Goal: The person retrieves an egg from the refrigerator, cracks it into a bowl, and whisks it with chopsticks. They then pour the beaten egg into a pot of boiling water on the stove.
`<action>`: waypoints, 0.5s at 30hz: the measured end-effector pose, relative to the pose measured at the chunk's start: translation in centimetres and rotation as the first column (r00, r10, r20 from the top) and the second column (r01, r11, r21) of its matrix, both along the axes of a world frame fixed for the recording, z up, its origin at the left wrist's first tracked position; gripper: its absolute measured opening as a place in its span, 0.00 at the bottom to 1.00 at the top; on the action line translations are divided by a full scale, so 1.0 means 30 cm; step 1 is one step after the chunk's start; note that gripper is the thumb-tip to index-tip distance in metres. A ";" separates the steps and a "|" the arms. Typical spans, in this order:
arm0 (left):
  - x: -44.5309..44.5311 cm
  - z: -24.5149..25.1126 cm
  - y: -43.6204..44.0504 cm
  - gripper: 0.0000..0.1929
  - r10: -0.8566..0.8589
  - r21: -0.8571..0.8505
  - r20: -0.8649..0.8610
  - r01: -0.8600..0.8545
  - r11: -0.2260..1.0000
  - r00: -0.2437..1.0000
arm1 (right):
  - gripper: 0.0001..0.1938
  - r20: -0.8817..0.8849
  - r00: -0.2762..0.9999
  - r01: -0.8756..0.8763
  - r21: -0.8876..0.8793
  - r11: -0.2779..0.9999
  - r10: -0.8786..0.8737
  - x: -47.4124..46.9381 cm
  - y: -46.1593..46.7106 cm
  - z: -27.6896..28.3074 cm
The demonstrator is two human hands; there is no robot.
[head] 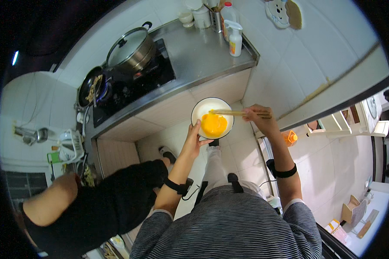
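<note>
A white bowl with a dark rim (203, 106) is held out over the floor by my left hand (194, 137), its thumb at the rim. Yellow-orange egg (214, 125) lies inside, tilted toward the bowl's near side. My right hand (260, 118) grips a pair of wooden chopsticks (230, 112), whose tips reach into the bowl at the egg's far edge.
Ahead, a steel counter (194, 53) carries a lidded pot (131, 48) on a black cooktop (136, 87), a frying pan with food (92, 85) over a lit flame, and a white spray bottle (235, 40). Another person in black (126, 197) stands close at my left, near a dish rack (72, 145).
</note>
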State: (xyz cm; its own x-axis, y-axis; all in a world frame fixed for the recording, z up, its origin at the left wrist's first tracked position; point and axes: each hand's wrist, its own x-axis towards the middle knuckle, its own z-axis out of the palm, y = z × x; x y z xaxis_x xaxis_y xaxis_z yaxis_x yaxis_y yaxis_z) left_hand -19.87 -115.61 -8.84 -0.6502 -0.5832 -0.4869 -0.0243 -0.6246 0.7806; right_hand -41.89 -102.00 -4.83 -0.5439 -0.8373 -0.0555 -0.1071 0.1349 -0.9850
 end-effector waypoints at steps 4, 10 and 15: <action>-0.132 0.007 -0.196 0.40 -0.013 -0.015 0.156 0.015 1.000 0.988 | 0.09 0.043 0.987 -0.154 -0.017 0.988 0.154 -0.119 -0.166 0.017; -0.269 0.002 -0.482 0.42 -0.100 -0.021 0.148 0.105 0.994 0.984 | 0.12 0.018 0.985 -0.169 -0.024 0.985 0.169 -0.249 -0.437 0.029; -0.347 -0.056 -0.627 0.38 -0.100 0.061 0.098 0.095 0.994 0.990 | 0.12 0.173 0.975 -0.145 0.008 0.989 0.142 -0.338 -0.548 0.008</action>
